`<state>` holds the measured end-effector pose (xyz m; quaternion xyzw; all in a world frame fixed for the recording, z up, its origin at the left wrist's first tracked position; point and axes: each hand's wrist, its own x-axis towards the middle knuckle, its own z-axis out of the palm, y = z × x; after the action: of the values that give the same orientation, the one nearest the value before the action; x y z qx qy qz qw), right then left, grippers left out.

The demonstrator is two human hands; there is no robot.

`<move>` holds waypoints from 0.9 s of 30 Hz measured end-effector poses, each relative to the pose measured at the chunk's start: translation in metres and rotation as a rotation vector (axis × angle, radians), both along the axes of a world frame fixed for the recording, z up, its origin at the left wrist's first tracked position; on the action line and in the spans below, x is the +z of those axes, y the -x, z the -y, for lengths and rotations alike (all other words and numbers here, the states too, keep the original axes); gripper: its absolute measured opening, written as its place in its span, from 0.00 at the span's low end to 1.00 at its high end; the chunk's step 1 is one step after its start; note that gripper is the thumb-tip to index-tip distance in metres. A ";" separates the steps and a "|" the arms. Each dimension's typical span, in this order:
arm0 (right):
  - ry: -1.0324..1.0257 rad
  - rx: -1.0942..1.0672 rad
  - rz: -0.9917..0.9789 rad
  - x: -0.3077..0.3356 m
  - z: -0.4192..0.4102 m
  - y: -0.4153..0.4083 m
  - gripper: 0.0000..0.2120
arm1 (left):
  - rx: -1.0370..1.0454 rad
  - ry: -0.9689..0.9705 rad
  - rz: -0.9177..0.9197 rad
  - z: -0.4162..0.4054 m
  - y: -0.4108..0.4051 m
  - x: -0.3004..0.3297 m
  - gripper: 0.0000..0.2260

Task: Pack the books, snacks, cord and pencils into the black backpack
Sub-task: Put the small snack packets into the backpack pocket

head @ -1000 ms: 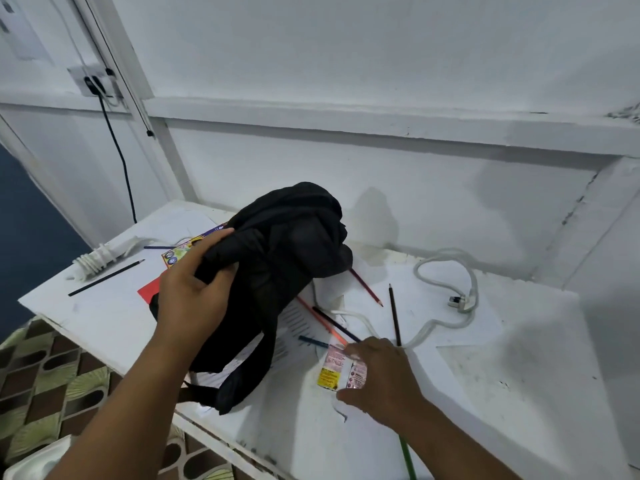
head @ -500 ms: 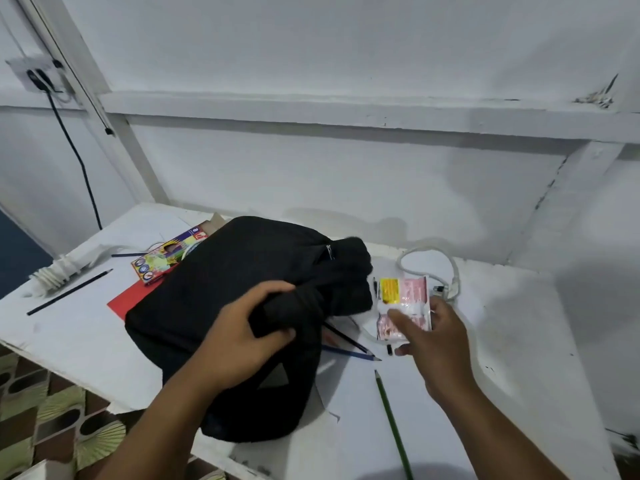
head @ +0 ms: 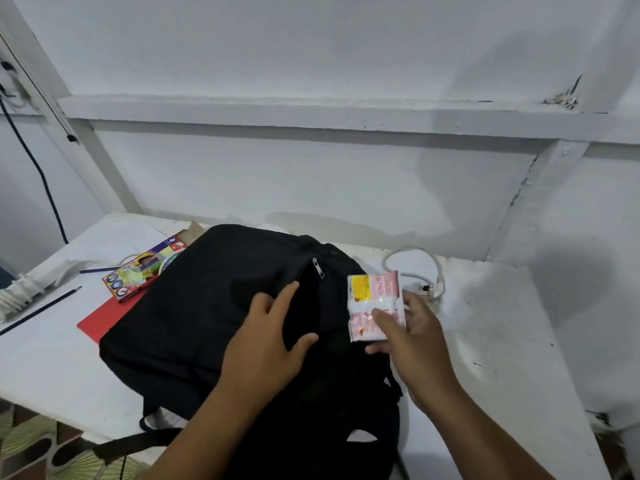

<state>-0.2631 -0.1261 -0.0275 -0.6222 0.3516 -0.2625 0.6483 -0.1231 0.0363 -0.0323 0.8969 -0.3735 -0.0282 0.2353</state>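
The black backpack (head: 194,306) lies flat across the white table (head: 491,341), its zipper pull near the top. My left hand (head: 266,344) grips the fabric beside the zipper opening. My right hand (head: 412,341) pinches a pink, white and yellow snack packet (head: 375,299) just right of that opening. A white cord (head: 438,271) curls behind the packet. A colourful book (head: 142,271) and a red book (head: 104,317) stick out from under the backpack's left side. Two dark pencils (head: 41,310) lie at the left.
A bundled white cable (head: 17,296) sits at the table's left edge. A black wire (head: 38,171) hangs down the wall at left. The white wall rises right behind the table. Patterned floor (head: 31,445) shows below the front left edge.
The backpack has been laid flat and now covers the pencils in the middle. My right hand lifted the snack packet from the table to the backpack's opening. My left hand shifted to the zipper.
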 end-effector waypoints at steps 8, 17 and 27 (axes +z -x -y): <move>0.179 0.429 -0.259 0.010 -0.020 -0.030 0.17 | 0.197 0.202 0.072 -0.009 -0.036 0.013 0.14; -0.118 0.544 -0.129 0.029 -0.038 -0.091 0.12 | 0.218 0.645 -0.132 -0.024 -0.054 0.061 0.12; 0.092 0.431 -0.165 0.046 -0.050 -0.095 0.10 | 0.129 0.642 -0.241 -0.036 -0.060 0.061 0.11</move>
<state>-0.1681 -0.0760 0.0185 -0.7313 0.2501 -0.0819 0.6293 -0.0628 0.0724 0.0290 0.7891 -0.2755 -0.0002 0.5490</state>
